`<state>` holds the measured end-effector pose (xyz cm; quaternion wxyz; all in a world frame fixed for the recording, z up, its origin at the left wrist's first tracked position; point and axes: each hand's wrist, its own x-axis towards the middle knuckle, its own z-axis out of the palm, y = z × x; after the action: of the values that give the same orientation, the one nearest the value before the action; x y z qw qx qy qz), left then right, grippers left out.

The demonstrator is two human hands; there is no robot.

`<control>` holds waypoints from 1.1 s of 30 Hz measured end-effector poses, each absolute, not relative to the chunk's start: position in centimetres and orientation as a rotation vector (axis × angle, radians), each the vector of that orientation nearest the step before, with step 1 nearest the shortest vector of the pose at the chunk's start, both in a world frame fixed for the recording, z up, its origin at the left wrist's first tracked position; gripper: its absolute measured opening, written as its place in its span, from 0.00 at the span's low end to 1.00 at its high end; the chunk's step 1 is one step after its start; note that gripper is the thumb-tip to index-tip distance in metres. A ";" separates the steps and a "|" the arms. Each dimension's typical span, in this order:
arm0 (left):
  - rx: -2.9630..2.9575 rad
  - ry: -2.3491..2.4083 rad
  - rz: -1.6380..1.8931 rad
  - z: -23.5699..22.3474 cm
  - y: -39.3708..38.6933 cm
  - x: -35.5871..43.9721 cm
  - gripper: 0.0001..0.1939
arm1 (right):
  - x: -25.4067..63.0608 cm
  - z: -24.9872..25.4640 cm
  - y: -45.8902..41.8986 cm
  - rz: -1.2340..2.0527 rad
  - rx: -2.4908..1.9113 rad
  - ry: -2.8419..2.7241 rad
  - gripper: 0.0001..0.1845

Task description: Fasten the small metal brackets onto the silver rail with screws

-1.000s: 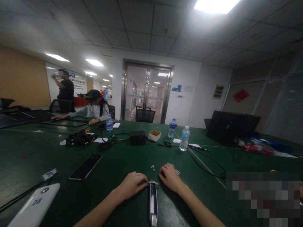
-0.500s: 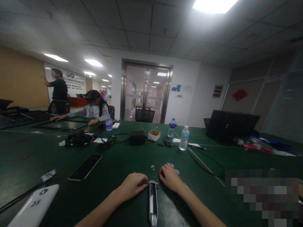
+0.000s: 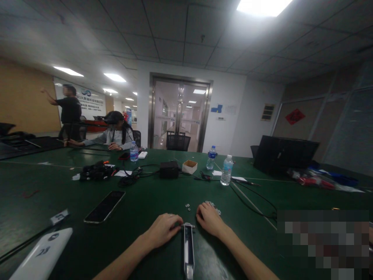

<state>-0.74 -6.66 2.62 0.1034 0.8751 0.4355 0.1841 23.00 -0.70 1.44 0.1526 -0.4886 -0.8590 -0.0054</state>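
Note:
A long, narrow metal frame point(image 3: 192, 249) lies on the green table in front of me, with a thin pin point(image 3: 189, 225) across its far end. My left hand point(image 3: 164, 230) is closed, thumb and fingers pinched at the pin's left end. To the right of the frame, my right hand point(image 3: 211, 220) rests on the table with its fingers curled in. Its fingertips are turned down, so what they hold, if anything, is hidden. Small flat metal pieces point(image 3: 218, 212) show beside and partly behind that hand. A few tiny nuts point(image 3: 188, 206) lie between the hands, farther off.
A phone point(image 3: 105, 207) and a white device point(image 3: 43, 252) lie at left. Farther back are tangled cables point(image 3: 97, 171), a black adapter point(image 3: 169, 170), a small box point(image 3: 189, 167) and water bottles point(image 3: 226, 171). Across the table sits a person point(image 3: 116, 134); another person point(image 3: 70, 109) stands behind.
Both my hands and the metal frame stay in place. The seated person has lifted the dark frame off the table and tilted it up. The standing person's arm has moved.

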 end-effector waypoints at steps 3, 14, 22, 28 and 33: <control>2.590 1.274 0.561 2.5 -6.6 -0.8 0.10 | 23.0 1.4 -0.6 0.010 -1.410 -2.461 0.07; 2.587 1.308 0.540 2.7 -6.6 -0.6 0.09 | 22.9 1.5 -0.6 0.029 -1.434 -2.445 0.07; 2.573 1.319 0.515 3.1 -6.9 -0.5 0.07 | 23.0 1.5 -0.5 0.071 -1.450 -2.437 0.07; 2.577 1.314 0.502 3.1 -6.8 -0.6 0.08 | 23.2 1.0 0.1 0.142 -1.432 -2.408 0.06; 2.583 1.294 0.527 3.2 -6.9 -0.6 0.08 | 23.4 0.8 0.0 0.156 -1.360 -2.381 0.04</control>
<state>-0.62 -6.94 3.21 0.1022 0.8750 0.4383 0.1785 23.35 0.03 0.80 0.1960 -0.4856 -0.8501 0.0557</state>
